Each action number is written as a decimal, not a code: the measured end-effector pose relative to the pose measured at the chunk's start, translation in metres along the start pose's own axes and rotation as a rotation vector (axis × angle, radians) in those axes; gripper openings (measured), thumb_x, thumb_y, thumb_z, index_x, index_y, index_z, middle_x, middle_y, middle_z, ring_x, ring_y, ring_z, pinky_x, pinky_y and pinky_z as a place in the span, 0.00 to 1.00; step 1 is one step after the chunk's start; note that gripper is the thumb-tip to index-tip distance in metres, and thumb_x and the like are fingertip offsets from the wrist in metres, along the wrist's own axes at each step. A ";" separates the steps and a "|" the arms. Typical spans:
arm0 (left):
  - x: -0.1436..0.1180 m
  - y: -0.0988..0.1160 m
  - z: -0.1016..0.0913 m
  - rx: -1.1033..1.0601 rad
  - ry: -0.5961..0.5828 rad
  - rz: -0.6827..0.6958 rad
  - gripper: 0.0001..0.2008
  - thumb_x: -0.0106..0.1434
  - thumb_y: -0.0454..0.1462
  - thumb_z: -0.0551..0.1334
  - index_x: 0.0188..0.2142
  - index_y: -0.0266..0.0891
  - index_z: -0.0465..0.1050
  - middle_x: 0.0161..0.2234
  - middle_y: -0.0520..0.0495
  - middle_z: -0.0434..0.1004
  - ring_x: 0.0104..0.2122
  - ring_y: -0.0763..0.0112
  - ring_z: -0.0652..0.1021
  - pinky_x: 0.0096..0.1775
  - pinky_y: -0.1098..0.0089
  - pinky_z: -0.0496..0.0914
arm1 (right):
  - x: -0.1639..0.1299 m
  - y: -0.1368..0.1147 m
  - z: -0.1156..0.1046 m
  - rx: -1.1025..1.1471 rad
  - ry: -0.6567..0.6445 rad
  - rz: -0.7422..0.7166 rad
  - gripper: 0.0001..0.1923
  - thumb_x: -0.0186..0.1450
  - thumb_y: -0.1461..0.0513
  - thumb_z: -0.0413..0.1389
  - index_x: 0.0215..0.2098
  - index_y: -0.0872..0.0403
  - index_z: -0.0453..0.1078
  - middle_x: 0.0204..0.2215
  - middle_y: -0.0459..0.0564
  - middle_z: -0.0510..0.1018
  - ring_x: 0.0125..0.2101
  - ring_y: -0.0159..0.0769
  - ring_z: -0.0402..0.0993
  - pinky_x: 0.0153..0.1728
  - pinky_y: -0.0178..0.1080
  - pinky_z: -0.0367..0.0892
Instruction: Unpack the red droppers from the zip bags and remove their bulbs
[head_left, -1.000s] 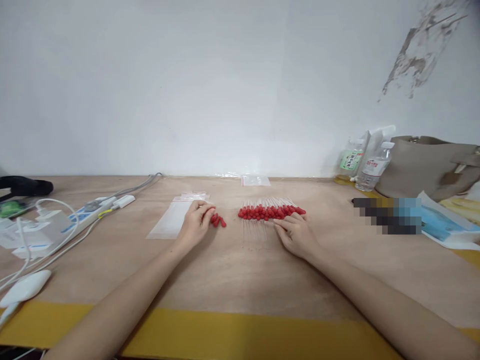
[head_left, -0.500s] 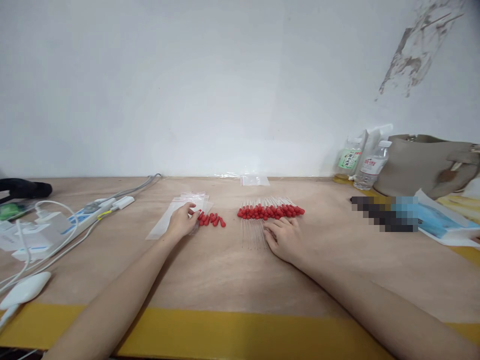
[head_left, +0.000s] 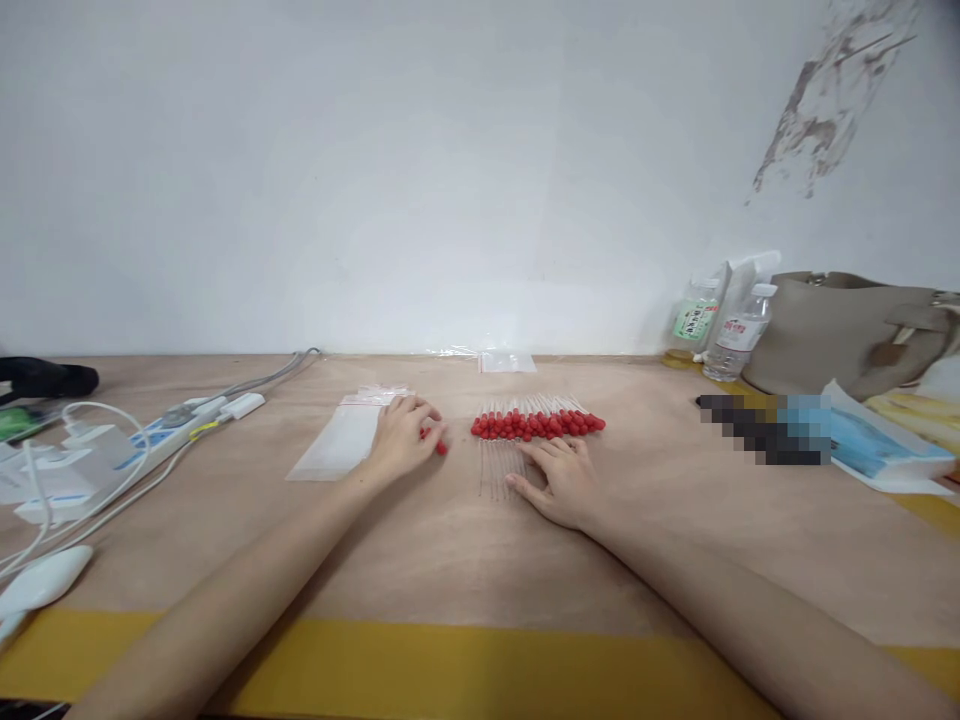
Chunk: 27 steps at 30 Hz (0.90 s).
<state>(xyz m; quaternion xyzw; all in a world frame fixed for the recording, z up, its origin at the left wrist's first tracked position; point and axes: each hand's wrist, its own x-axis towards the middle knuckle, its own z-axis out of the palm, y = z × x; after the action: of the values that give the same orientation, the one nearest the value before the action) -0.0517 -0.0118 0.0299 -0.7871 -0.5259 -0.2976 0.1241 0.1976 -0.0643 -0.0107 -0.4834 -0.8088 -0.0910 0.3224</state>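
Note:
My left hand (head_left: 405, 438) is over a small group of loose red pieces (head_left: 441, 449), its fingers curved and not visibly closed on one. It hides most of that group and part of the clear zip bags (head_left: 330, 442) beneath it. To its right lies a wide row of thin pale sticks with red drop-shaped heads (head_left: 517, 425); some stems point towards me, others away. My right hand (head_left: 561, 482) rests at the near side of this row, thumb and forefinger apart, fingertips by the stems just below the heads.
A power strip (head_left: 161, 432) with white chargers and cables lies on the left. Against the wall is another small clear bag (head_left: 508, 362). On the right stand plastic bottles (head_left: 739, 335), a grey-beige handbag (head_left: 840, 330) and a blue-and-white packet (head_left: 877, 440).
My left hand has moved right, from beside the loose red pieces to over them, covering most. My right thumb has shifted slightly left along the stems.

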 end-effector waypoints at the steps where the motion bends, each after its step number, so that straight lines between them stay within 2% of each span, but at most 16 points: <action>1: 0.004 0.006 0.004 -0.020 -0.046 0.019 0.09 0.57 0.43 0.57 0.31 0.42 0.71 0.35 0.47 0.71 0.41 0.60 0.68 0.43 0.60 0.60 | 0.000 0.001 0.001 0.010 0.004 0.017 0.21 0.60 0.49 0.48 0.45 0.53 0.67 0.37 0.52 0.75 0.38 0.40 0.67 0.42 0.44 0.51; 6: 0.024 0.028 0.025 -0.089 -0.130 0.057 0.14 0.55 0.48 0.59 0.32 0.41 0.71 0.34 0.46 0.71 0.41 0.59 0.68 0.45 0.58 0.58 | 0.000 0.007 0.002 0.089 0.001 0.118 0.15 0.63 0.54 0.46 0.42 0.51 0.68 0.34 0.49 0.76 0.36 0.37 0.68 0.41 0.44 0.52; 10: 0.032 0.035 0.034 -0.130 -0.152 0.009 0.12 0.54 0.46 0.60 0.27 0.40 0.72 0.33 0.46 0.71 0.40 0.59 0.68 0.45 0.57 0.58 | 0.001 0.009 0.004 0.140 -0.030 0.190 0.15 0.64 0.54 0.45 0.43 0.51 0.68 0.36 0.48 0.76 0.38 0.37 0.67 0.41 0.43 0.53; 14: 0.032 0.036 0.043 -0.255 -0.079 -0.154 0.10 0.53 0.43 0.60 0.23 0.39 0.72 0.32 0.47 0.72 0.40 0.61 0.70 0.45 0.61 0.60 | 0.002 0.010 0.005 0.148 -0.061 0.187 0.16 0.65 0.55 0.44 0.44 0.52 0.67 0.39 0.49 0.75 0.40 0.37 0.67 0.43 0.44 0.52; 18: 0.028 0.033 0.050 -0.292 0.014 -0.299 0.12 0.56 0.43 0.56 0.25 0.37 0.71 0.32 0.46 0.73 0.38 0.64 0.71 0.41 0.65 0.63 | 0.003 0.009 0.003 0.146 -0.085 0.185 0.17 0.65 0.56 0.43 0.45 0.52 0.67 0.40 0.50 0.75 0.40 0.37 0.67 0.44 0.43 0.52; 21: 0.020 0.030 0.045 -0.322 0.067 -0.340 0.12 0.58 0.43 0.55 0.28 0.37 0.71 0.33 0.47 0.73 0.39 0.65 0.71 0.42 0.66 0.64 | 0.002 0.010 0.002 0.159 -0.087 0.191 0.17 0.65 0.56 0.42 0.45 0.52 0.67 0.39 0.50 0.75 0.40 0.37 0.67 0.45 0.45 0.54; 23: 0.011 0.027 0.035 -0.345 0.108 -0.268 0.11 0.58 0.43 0.55 0.28 0.38 0.70 0.35 0.48 0.72 0.40 0.66 0.70 0.43 0.66 0.63 | 0.002 0.011 0.004 0.176 -0.062 0.187 0.17 0.65 0.56 0.43 0.47 0.53 0.66 0.40 0.51 0.74 0.42 0.39 0.67 0.45 0.46 0.56; 27: -0.014 0.020 0.012 -0.327 0.137 0.095 0.07 0.58 0.40 0.57 0.30 0.39 0.70 0.36 0.48 0.71 0.40 0.67 0.69 0.44 0.64 0.62 | 0.003 0.015 0.005 0.223 0.124 0.148 0.24 0.63 0.54 0.45 0.55 0.55 0.57 0.48 0.56 0.66 0.49 0.42 0.60 0.47 0.45 0.58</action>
<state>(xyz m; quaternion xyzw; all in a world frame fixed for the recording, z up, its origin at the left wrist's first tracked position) -0.0332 -0.0250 0.0146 -0.7985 -0.4231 -0.4259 0.0441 0.2075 -0.0521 -0.0155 -0.4964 -0.7545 -0.0064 0.4293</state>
